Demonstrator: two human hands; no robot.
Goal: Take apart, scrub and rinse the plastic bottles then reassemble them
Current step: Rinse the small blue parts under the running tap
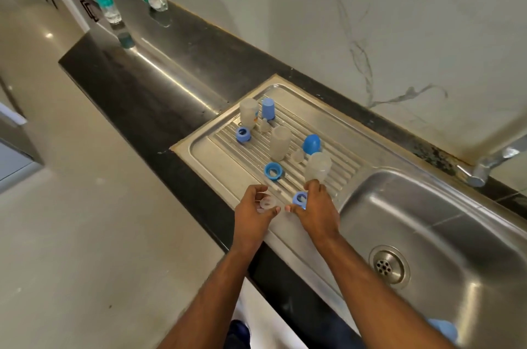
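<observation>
a: nearest to us, what do the two hands hold?

b: the left hand [253,207] pinches a small clear nipple [268,203], soft and round, with fingers curled around it. the right hand [315,210] has its fingers curled on a blue ring [300,199], and its fingertips also touch the base of a frosted bottle [318,167]. if it really grips the bottle, i cannot tell.

a: and what relation matters for the next move?

b: the nipple is just beside the ring, to the left of it, almost touching. i judge the nipple must go through the ring's hole, so the two hands only need to meet. the left hand is nearer to the nipple, the right to the ring.

a: the bottle, how does it lie?

b: it stands upside down on the ribbed steel drainboard [228,154], its long axis upright but looking a little tilted, just beyond the right hand.

a: farther away?

b: a second blue ring [273,170], then another frosted bottle [280,142], a small clear nipple [298,155] and a smooth blue dome cap [311,144]. at the far end, a third bottle [248,112], a blue cap [268,108] and a ring [243,134]. the parts look rinsed and still apart, so i judge reassembly is only beginning. the steel sink basin [442,220] is to the right.
</observation>
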